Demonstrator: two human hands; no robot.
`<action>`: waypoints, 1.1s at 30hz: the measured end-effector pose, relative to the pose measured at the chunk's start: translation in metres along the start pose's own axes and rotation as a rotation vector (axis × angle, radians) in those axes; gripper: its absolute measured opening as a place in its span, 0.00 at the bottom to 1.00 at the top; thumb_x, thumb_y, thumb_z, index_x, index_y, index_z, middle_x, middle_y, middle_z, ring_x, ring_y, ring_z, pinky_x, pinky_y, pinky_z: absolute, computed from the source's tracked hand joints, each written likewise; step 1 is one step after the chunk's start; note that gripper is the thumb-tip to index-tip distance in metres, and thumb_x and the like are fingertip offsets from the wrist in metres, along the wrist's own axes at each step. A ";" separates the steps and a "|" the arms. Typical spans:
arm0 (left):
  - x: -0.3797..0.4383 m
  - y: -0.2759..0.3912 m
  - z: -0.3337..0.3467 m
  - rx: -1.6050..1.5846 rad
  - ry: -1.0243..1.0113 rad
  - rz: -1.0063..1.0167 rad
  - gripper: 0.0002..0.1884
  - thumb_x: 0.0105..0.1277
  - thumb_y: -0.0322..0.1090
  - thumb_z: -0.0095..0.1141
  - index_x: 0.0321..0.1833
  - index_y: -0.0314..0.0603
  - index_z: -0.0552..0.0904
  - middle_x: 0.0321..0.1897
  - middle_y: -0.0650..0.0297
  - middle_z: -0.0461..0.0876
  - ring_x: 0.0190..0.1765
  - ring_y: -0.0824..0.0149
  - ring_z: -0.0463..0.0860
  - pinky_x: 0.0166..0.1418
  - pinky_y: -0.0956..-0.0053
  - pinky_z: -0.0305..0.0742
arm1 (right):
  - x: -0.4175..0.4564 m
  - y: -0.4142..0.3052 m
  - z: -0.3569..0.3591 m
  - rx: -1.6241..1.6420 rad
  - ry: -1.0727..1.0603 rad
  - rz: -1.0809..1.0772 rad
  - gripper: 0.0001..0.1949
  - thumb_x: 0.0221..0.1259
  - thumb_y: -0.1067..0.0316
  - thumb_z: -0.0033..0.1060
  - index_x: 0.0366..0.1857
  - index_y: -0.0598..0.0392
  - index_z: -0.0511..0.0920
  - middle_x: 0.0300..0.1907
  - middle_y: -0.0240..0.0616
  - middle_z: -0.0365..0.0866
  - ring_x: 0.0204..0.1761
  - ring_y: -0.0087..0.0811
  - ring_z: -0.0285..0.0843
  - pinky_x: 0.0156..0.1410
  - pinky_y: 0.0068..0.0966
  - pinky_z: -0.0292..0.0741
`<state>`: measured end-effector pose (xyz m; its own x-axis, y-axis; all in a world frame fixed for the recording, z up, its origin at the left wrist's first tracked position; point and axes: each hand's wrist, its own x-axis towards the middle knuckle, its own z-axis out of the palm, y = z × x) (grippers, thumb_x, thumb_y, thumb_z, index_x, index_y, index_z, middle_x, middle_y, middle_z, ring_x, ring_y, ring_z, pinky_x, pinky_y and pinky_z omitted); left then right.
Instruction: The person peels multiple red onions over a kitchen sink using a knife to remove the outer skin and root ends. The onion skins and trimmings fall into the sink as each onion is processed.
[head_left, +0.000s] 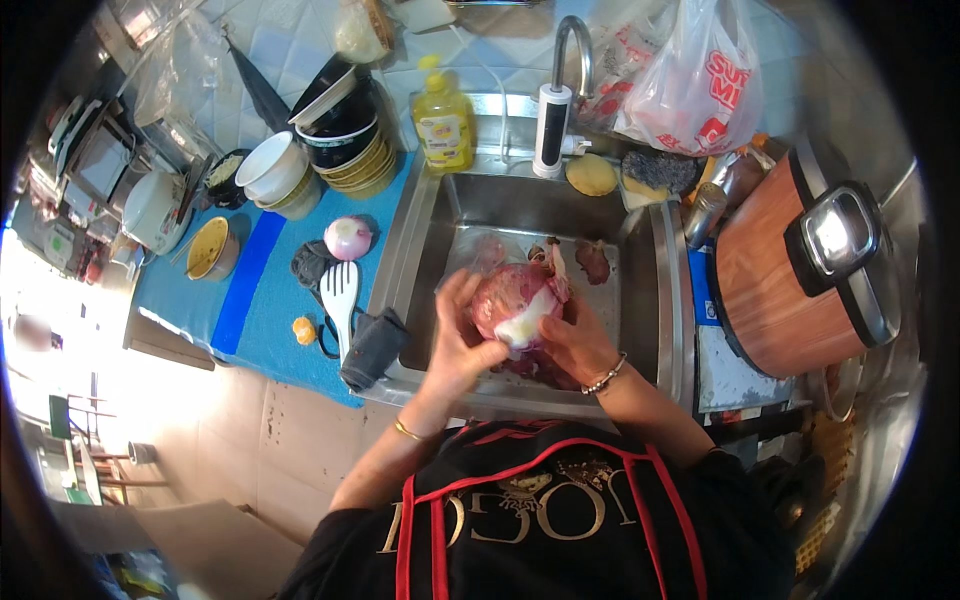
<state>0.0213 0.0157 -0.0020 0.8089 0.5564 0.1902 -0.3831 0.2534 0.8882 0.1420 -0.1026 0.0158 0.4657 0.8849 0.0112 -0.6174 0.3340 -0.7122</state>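
Note:
Over a stainless steel sink (652, 330), a large red onion (510, 300) with part of its skin off, showing a pale patch, rests between my two hands. My left hand (457, 337) cups its left side, fingers spread and thumb near its lower edge. On the right side, my right hand (581, 341) grips it, with the thumb at the pale patch. Loose reddish skins lie in the sink, one piece (592, 261) at the right, more beneath the hands. Something clear, like a plastic bag, lies at the sink's left; its exact shape is unclear.
On the blue counter mat (262, 315) at left are a peeled onion (348, 238), a white slotted spatula (341, 300), dark cloths (373, 349) and stacked bowls (358, 150). Behind the sink stand yellow dish soap (444, 127) and a faucet (553, 127). A wood-patterned cooker (795, 270) stands right.

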 end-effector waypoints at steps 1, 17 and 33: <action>-0.006 -0.002 0.010 -0.032 -0.048 0.030 0.54 0.49 0.42 0.75 0.73 0.42 0.49 0.67 0.53 0.61 0.70 0.60 0.62 0.72 0.63 0.59 | -0.001 0.002 0.003 -0.022 0.037 -0.063 0.46 0.51 0.65 0.73 0.74 0.52 0.51 0.69 0.36 0.58 0.68 0.35 0.61 0.74 0.32 0.57; -0.008 0.017 0.014 -0.262 0.146 -0.202 0.39 0.56 0.31 0.68 0.67 0.39 0.58 0.61 0.55 0.69 0.63 0.62 0.70 0.66 0.66 0.68 | 0.000 -0.027 -0.012 -0.606 -0.001 0.182 0.20 0.57 0.77 0.47 0.56 0.62 0.72 0.44 0.37 0.80 0.42 0.25 0.80 0.44 0.22 0.79; -0.006 0.000 0.006 -0.400 0.168 -0.116 0.38 0.58 0.32 0.66 0.69 0.41 0.58 0.61 0.55 0.69 0.63 0.59 0.71 0.66 0.62 0.70 | -0.004 -0.002 -0.003 -1.046 0.143 -0.223 0.05 0.56 0.74 0.55 0.32 0.61 0.81 0.21 0.30 0.80 0.21 0.18 0.75 0.28 0.18 0.72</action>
<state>0.0191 0.0076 -0.0009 0.7856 0.6188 -0.0016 -0.4630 0.5896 0.6618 0.1440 -0.1078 0.0150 0.6120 0.7697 0.1817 0.3073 -0.0198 -0.9514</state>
